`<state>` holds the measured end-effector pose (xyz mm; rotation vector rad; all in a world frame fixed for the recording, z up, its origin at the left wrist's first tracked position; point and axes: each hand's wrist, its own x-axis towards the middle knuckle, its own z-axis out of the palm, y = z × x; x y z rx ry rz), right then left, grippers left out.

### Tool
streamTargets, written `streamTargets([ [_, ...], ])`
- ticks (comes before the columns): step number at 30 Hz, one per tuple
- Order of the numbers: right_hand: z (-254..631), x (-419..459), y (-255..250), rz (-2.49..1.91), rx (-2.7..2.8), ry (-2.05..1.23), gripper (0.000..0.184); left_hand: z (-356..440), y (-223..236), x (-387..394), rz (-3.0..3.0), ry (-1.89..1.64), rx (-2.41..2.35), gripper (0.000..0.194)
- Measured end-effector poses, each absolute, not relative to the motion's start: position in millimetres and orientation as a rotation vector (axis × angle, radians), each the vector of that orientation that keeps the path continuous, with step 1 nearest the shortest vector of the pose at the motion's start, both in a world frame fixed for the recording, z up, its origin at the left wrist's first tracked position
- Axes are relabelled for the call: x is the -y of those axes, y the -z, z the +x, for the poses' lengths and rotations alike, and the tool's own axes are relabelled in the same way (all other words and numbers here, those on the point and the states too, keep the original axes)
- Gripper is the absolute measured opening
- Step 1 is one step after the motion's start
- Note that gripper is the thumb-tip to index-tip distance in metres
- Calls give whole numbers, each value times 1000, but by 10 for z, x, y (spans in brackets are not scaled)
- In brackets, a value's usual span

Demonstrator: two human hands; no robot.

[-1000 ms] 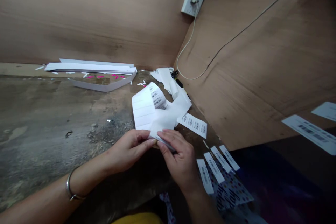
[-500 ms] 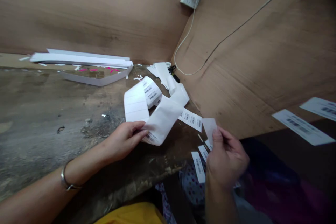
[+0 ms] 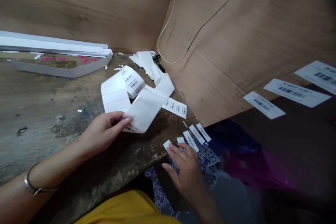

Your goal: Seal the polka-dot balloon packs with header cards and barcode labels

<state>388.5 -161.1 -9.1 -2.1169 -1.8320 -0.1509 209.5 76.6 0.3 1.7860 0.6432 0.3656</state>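
Worn wooden table (image 3: 52,94) fills the left and centre of the frame; plywood panel (image 3: 236,52) behind, upper right. White cord (image 3: 172,15) drops along the corner, upper centre.

Strip (image 3: 145,110): centre of frame, backing side mostly up, looped and crossing over itself. From the left hand (image 3: 101,131), its near length runs up and to the right, away from the thumb. Left hand is the nearer: thumb and forefinger pinch the strip at its printed lower end.

Right hand (image 3: 187,169): lower centre, below and right of the strip, not touching it. Fingertips rest on a label (image 3: 166,144) at the table's edge; thumb held apart, fingers loosely spread, nothing pinched that can be seen. The label lies up and left of the palm; its lower part is covered, long axis apparently slanting down to the right. Other labels (image 3: 191,141) sit in a row to its right, along the edge. More labels (image 3: 297,92) at far right.

Versus half a second ago: right hand then held a loose label, clear of the table's edge; now it is at the edge, fingers opened. Left pinch unchanged. Whole scene sits further left and higher in view.
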Motion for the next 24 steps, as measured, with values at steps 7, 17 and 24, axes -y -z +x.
streamTargets([
  [7,4019,1189,-587,-1913,1561,381,28,2133,-103,-676,1827,-359,-574,38],
  [17,3992,20,-997,-1612,2187,-585,10,2226,-635,-1000,2232,-179,-297,31],
  [24,4059,-69,-813,-1449,2131,-647,14,2260,-669,-1078,2179,-103,-303,40],
])
